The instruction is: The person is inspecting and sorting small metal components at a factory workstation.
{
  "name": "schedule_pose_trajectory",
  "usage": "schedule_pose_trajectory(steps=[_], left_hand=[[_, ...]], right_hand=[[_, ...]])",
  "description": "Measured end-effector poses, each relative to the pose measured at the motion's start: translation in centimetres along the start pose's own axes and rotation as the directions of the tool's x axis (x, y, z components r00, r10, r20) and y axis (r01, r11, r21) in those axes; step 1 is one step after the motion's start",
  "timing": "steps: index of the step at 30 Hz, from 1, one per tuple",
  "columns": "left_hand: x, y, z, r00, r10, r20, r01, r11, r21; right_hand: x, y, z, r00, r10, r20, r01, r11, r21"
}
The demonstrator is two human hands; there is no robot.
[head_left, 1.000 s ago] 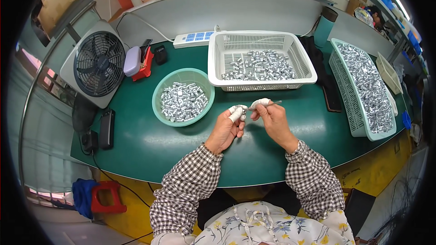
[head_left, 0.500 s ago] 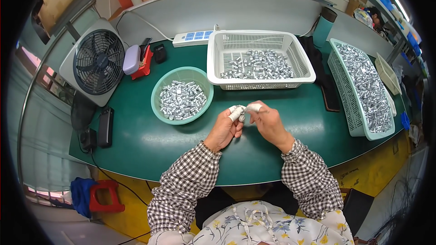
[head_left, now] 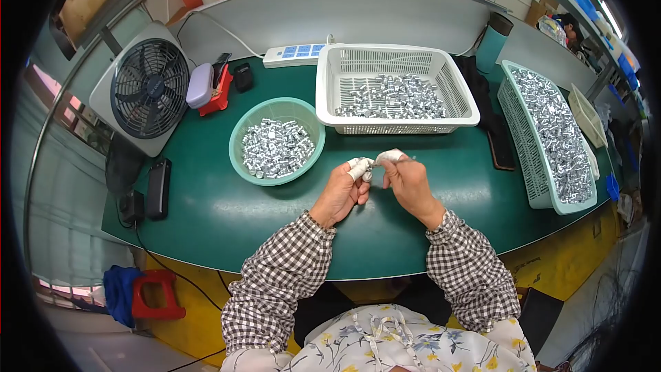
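My left hand has white wraps on its thumb and a finger, and it pinches a small silver metal part, with the other fingers curled below. Right beside it, my right hand is closed, its wrapped finger and thumb near the part. Something thin shows at its fingers, too small to name. Left of my hands stands a round green basin of small silver metal parts. Beyond them is a white basket with more such parts loosely spread over its floor.
A long green basket full of silver parts stands at the right. Around the green table are a fan, a power strip, a teal bottle and a black power bank. Two people sit beyond the grey partition.
My right hand has shifted slightly to the right, its fingertips turning near the part. My left hand stays almost still. The whole view has moved slightly.
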State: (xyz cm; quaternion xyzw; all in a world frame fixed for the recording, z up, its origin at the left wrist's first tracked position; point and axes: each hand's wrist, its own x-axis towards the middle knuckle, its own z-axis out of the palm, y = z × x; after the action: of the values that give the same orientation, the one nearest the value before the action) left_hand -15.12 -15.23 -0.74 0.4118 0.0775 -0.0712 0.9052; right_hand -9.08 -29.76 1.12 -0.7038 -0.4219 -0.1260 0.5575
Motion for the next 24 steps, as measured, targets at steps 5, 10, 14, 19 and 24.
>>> schedule_pose_trajectory(steps=[5, 10, 14, 19, 24], left_hand=[[-0.1, 0.1, 0.0, 1.000, -0.002, 0.012, 0.002, 1.000, 0.017], [0.0, -0.2, 0.1, 0.998, 0.040, -0.052, -0.038, 0.999, 0.025], [-0.3, 0.7, 0.3, 0.986, 0.132, -0.103, -0.125, 0.989, 0.076], [-0.4, 1.4, -0.6, 0.972, 0.192, -0.135, -0.179, 0.979, 0.101], [-0.8, 1.1, 1.9, 0.884, 0.458, -0.094, -0.266, 0.657, 0.706]], right_hand=[[-0.2, 0.1, 0.1, 1.000, 0.004, 0.010, -0.004, 1.000, -0.020], [0.4, 0.0, -0.4, 0.934, 0.358, -0.001, -0.350, 0.912, 0.213], [0.5, 1.2, -0.6, 0.922, 0.374, -0.103, -0.351, 0.917, 0.190], [0.4, 2.3, 0.1, 0.910, 0.413, -0.049, -0.392, 0.892, 0.227], [0.2, 3.1, 0.1, 0.898, 0.431, -0.085, -0.407, 0.890, 0.206]])
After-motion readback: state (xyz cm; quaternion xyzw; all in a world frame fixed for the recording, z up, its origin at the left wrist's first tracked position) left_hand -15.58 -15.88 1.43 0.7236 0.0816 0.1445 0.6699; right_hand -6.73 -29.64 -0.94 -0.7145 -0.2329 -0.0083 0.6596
